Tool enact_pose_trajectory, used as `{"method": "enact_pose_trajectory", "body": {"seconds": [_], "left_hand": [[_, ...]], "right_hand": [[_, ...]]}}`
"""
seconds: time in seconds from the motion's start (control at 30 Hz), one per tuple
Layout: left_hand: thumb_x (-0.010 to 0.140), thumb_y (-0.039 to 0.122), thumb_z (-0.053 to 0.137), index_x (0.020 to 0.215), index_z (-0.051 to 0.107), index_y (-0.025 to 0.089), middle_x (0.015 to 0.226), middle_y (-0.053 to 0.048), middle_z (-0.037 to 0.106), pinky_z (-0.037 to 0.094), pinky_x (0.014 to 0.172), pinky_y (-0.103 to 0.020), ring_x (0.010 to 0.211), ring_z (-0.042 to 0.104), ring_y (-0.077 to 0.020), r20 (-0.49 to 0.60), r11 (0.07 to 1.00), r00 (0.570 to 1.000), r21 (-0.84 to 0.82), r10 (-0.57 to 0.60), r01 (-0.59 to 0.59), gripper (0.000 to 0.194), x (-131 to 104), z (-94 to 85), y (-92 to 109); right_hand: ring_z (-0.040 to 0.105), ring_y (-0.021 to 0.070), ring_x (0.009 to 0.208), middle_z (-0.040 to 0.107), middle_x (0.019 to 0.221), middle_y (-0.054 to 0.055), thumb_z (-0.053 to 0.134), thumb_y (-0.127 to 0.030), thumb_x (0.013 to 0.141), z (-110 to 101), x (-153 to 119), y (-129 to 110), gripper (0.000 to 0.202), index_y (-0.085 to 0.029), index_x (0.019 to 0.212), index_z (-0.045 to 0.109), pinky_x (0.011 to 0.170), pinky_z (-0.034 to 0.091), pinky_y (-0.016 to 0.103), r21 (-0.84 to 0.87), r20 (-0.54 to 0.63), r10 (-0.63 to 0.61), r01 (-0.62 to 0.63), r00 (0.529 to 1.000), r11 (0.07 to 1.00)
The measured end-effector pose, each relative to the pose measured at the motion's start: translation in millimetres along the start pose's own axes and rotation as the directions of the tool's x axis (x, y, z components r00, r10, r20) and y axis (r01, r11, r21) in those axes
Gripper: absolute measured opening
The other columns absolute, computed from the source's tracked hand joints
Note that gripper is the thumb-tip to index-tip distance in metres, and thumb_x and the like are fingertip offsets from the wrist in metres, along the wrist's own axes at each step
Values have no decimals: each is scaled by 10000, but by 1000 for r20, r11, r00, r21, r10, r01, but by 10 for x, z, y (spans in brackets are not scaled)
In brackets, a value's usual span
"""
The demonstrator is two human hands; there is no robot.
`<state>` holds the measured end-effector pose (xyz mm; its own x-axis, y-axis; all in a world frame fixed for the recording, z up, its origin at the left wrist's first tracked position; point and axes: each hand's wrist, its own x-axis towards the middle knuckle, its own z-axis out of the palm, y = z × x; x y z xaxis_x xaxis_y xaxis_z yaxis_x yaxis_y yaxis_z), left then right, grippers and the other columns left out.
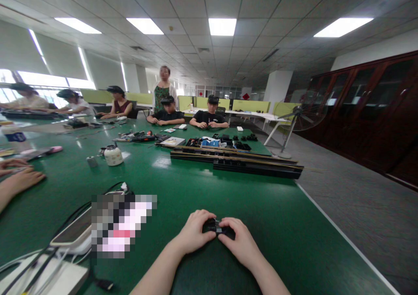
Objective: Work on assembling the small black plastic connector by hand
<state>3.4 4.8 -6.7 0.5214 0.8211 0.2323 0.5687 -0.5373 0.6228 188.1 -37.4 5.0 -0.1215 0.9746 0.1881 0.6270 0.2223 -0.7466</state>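
At the near edge of the green worktop (228,190), the left hand (195,232) and right hand (240,241) met, fingers curled, pinching a small black part (217,228) between them. It appeared mid-handling, nothing near it yet finished. At eleven o'clock stood a white jar (112,154); at twelve, long black rails (238,161).

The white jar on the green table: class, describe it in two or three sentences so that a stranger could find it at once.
Start at the long green table and look left of the long black rails lying across it. There stands a small, squat white jar with a dark lid, beside a little grey cylinder. It is the only rounded white pot there.
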Motion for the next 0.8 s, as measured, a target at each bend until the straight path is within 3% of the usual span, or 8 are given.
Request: {"method": "enact_pose_trajectory", "body": {"seconds": [0.47,0.67,0.8], "left_hand": [[708,254,657,1084,590,242,1066,-34,616,364,929,-358,1023,523,-236,21,1000,1000,-2,13,-13,382,-3,-15,24],[708,245,653,1093,591,240,1078,-36,609,357,939,-359,1034,516,-237,31,1000,999,-4,-11,11,390,2,-13,21],[704,244,657,1093,590,240,1072,-29,608,358,936,-356,1032,511,-235,35,1000,999,-4,-17,17,395,-5,-9,20]], "right_hand": [[563,231,1007,666,1001,39,603,-254,698,3,0,16,137,-243,825,652,912,393,361,43,-3,-19,19,1000,999],[570,227,1010,666,1020,46,615,-250,688,-2,20,52,159,-229,840,657,936,390,357,188,-40,59,-50,997,981],[603,231,922,687,926,40,621,-320,697,-26,41,77,198,-216,862,655,873,428,361,281,-54,114,-95,992,955]]}}
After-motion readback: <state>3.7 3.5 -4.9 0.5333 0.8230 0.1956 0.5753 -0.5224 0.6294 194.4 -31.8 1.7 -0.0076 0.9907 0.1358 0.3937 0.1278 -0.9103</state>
